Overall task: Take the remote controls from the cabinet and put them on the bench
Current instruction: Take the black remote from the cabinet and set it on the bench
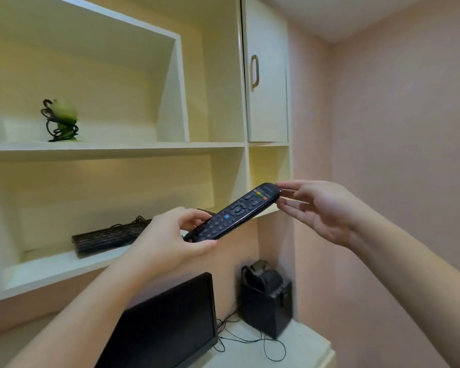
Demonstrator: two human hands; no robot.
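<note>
A long black remote control (234,212) with coloured buttons hangs in the air in front of the cream cabinet (117,150), tilted up to the right. My left hand (170,240) grips its lower end, thumb below and fingers curled over the top. My right hand (322,208) pinches the upper end between thumb and nearly straight fingers. A second dark end (206,210) shows just behind the remote on the lower shelf; what it is stays unclear.
A black vented box (109,237) with cables lies on the lower shelf. A green ornament (61,120) stands on the shelf above. Below are a dark monitor (168,325), a black speaker (266,301) and thin wires on a white surface (303,346). A pink wall (396,155) rises at the right.
</note>
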